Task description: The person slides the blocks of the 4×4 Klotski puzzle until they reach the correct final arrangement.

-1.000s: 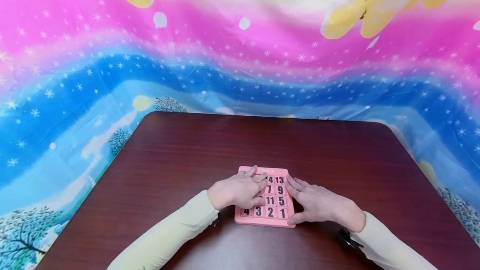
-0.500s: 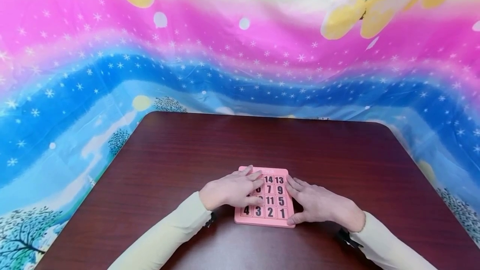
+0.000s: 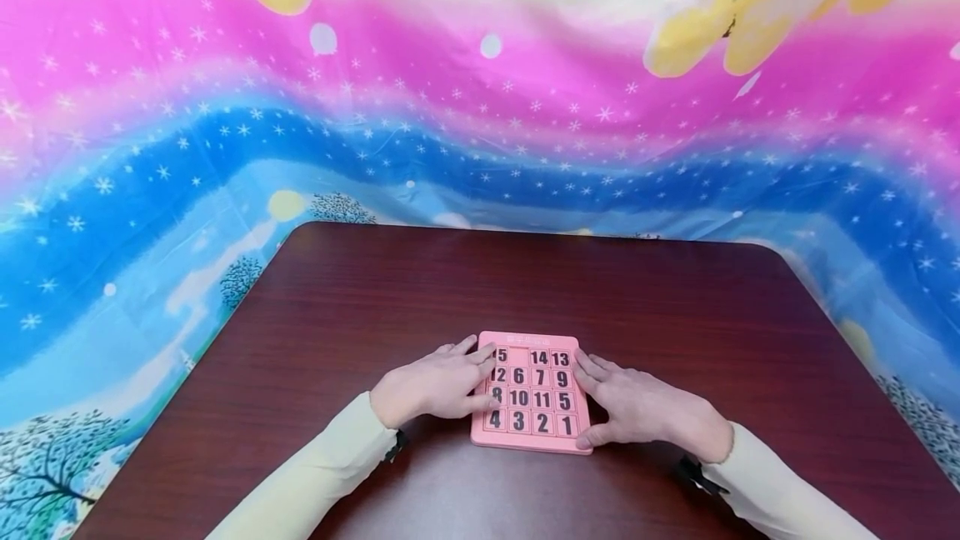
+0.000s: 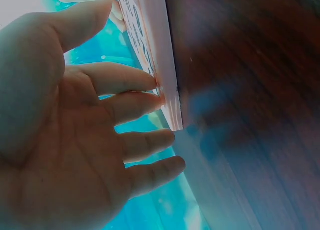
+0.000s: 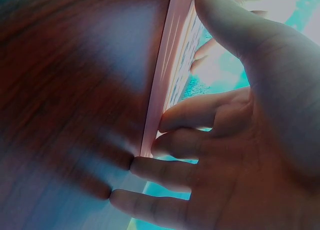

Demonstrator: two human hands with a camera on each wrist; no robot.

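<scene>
A pink number slide puzzle (image 3: 528, 442) lies flat on the dark wooden table in the head view. Its black-numbered tiles fill the frame except for one gap (image 3: 519, 357) in the far row, left of the 14 tile (image 3: 539, 357). My left hand (image 3: 438, 382) is spread at the puzzle's left side, its fingertips and thumb over the left column and partly hiding those numbers. In the left wrist view, two fingers touch the puzzle's edge (image 4: 165, 54). Along the right side rests my right hand (image 3: 648, 407), fingers against the rim and thumb at the near right corner.
The table (image 3: 375, 290) stretches out on all sides of the puzzle. Behind it hangs a colourful patterned cloth (image 3: 480, 107) in pink and blue. A dark strap (image 3: 701, 477) sits at the right wrist, and another (image 3: 395, 446) at the left.
My left hand has drawn left from over the middle of the puzzle to its left side, uncovering the gap and several tiles. My right hand and the puzzle have stayed in place.
</scene>
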